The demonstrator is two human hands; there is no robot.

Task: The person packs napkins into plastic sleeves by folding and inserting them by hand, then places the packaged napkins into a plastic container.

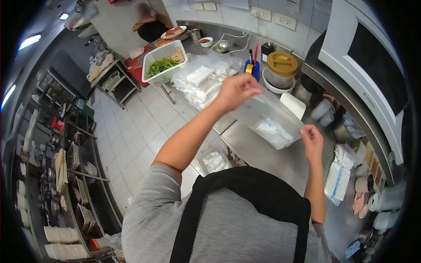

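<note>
A clear plastic bag is stretched between my two hands above the steel counter, with a white packet with blue print in its lower part. My left hand pinches the bag's upper left corner. At the right, my right hand pinches the other corner. Left of the bag lies a pile of white packets in clear plastic. Beyond the bag are a gold-lidded container in a white bowl and a blue holder with pens.
A white basket of greens stands at the counter's far left. A person sits in the back. Shelves with dishes line the left side. A microwave overhangs the right. More white packets lie at the right.
</note>
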